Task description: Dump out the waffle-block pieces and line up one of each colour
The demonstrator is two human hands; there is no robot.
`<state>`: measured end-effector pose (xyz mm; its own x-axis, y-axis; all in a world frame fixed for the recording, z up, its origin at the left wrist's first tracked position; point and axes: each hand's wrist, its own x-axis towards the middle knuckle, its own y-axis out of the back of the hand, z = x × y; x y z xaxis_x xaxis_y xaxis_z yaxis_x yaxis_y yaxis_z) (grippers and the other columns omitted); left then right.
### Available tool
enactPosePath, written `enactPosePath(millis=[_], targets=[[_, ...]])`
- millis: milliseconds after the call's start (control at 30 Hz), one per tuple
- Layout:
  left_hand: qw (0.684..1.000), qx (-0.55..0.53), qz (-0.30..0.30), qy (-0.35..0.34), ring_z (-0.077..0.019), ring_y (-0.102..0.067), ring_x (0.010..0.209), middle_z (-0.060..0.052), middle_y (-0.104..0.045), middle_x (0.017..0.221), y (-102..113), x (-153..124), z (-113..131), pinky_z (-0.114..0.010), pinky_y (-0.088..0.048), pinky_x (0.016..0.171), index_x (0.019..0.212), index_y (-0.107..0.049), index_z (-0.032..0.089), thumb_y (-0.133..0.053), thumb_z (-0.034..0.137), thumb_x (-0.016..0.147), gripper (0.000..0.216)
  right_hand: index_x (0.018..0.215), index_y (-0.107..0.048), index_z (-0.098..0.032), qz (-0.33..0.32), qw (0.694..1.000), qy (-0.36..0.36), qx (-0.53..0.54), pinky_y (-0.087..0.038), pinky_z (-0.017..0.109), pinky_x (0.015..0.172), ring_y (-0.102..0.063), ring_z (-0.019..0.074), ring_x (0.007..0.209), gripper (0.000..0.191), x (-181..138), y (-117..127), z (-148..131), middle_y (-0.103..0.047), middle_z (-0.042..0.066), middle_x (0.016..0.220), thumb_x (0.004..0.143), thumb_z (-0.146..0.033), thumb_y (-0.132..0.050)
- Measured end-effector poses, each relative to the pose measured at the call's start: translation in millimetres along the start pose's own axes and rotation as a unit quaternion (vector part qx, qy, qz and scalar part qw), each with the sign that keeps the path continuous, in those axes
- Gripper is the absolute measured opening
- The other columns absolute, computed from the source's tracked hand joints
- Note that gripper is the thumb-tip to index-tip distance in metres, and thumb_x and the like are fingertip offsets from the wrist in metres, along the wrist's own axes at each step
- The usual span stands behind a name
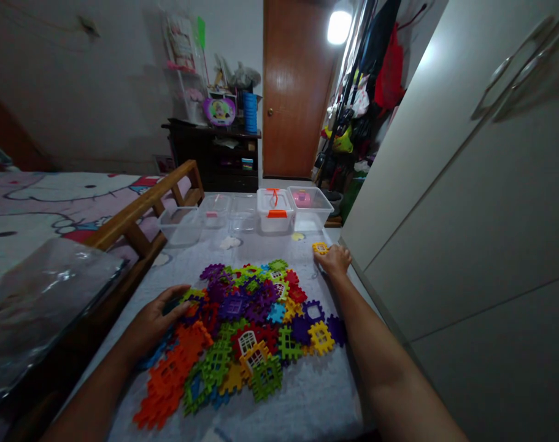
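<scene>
A heap of colourful interlocking plastic building tiles [246, 307] covers the middle of the cloth-covered table [316, 393]. At the heap's left edge, my left hand [157, 319] has its thumb and fingers curled around a few tiles, a yellow-green one [192, 295] among them; how firmly it grips is hard to see. Away from the heap, near the table's far right edge, my right hand [335, 260] pinches a yellow window tile [320, 248]. Orange tiles [173, 368] lie overlapped in a row close to my left forearm.
Along the far edge stand clear plastic bins [180, 227], a lidded box with orange clips [275, 212] and an open bin holding something pink [311, 212]. A wooden bed rail [141, 205] borders the left; a white wardrobe [472, 215] stands right.
</scene>
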<state>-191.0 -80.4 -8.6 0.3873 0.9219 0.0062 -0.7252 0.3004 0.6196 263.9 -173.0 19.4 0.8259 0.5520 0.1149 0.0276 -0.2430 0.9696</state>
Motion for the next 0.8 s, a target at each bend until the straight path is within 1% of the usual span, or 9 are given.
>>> enactPosePath(millis=[200, 400, 533, 667, 800], targets=[[1.000, 0.008, -0.006, 0.015, -0.0328, -0.068, 0.113, -0.009, -0.073, 0.122, -0.8, 0.0, -5.9, -0.040, -0.053, 0.099, 0.121, -0.068, 0.023, -0.062, 0.070, 0.074, 0.066, 0.119, -0.066, -0.007, -0.005, 1.000, -0.002, 0.004, -0.042, 0.047, 0.097, -0.054, 0.0372, 0.119, 0.067, 2.4, -6.0, 1.6, -0.061, 0.023, 0.124, 0.078, -0.060, -0.063], [1.000, 0.006, -0.006, 0.012, -0.0328, -0.068, 0.113, -0.008, -0.073, 0.122, -1.4, 1.3, -10.0, -0.038, -0.057, 0.093, 0.120, -0.068, 0.024, -0.063, 0.070, 0.073, 0.066, 0.118, -0.066, -0.009, 0.004, 1.000, -0.005, 0.006, -0.042, 0.046, 0.096, -0.053, 0.0369, 0.119, 0.064, 1.1, -9.7, 3.0, -0.060, 0.022, 0.124, 0.079, -0.059, -0.063], [1.000, 0.004, 0.000, 0.011, -0.0327, -0.069, 0.110, -0.008, -0.074, 0.120, -1.5, 0.9, -7.3, -0.039, -0.055, 0.096, 0.118, -0.068, 0.024, -0.063, 0.070, 0.073, 0.065, 0.119, -0.066, -0.009, 0.005, 1.000, -0.002, 0.008, -0.042, 0.047, 0.096, -0.053, 0.0365, 0.118, 0.064, 1.6, -9.2, 2.7, -0.060, 0.023, 0.123, 0.079, -0.059, -0.062], [1.000, -0.003, -0.007, 0.018, -0.0332, -0.068, 0.112, -0.008, -0.074, 0.120, -1.0, 0.2, -3.4, -0.039, -0.056, 0.095, 0.119, -0.068, 0.024, -0.063, 0.071, 0.072, 0.067, 0.118, -0.066, -0.009, -0.003, 1.000, -0.003, 0.013, -0.042, 0.047, 0.096, -0.052, 0.0364, 0.119, 0.063, 1.4, -7.6, 2.1, -0.060, 0.023, 0.123, 0.079, -0.059, -0.062], [1.000, 0.008, -0.010, 0.017, -0.0330, -0.066, 0.117, -0.009, -0.072, 0.124, -0.4, 0.2, -4.1, -0.041, -0.051, 0.102, 0.120, -0.067, 0.023, -0.061, 0.070, 0.074, 0.066, 0.118, -0.067, -0.010, -0.003, 1.000, 0.001, 0.014, -0.041, 0.047, 0.096, -0.052, 0.0364, 0.119, 0.063, 0.5, -7.3, 1.3, -0.060, 0.022, 0.123, 0.079, -0.059, -0.061]])
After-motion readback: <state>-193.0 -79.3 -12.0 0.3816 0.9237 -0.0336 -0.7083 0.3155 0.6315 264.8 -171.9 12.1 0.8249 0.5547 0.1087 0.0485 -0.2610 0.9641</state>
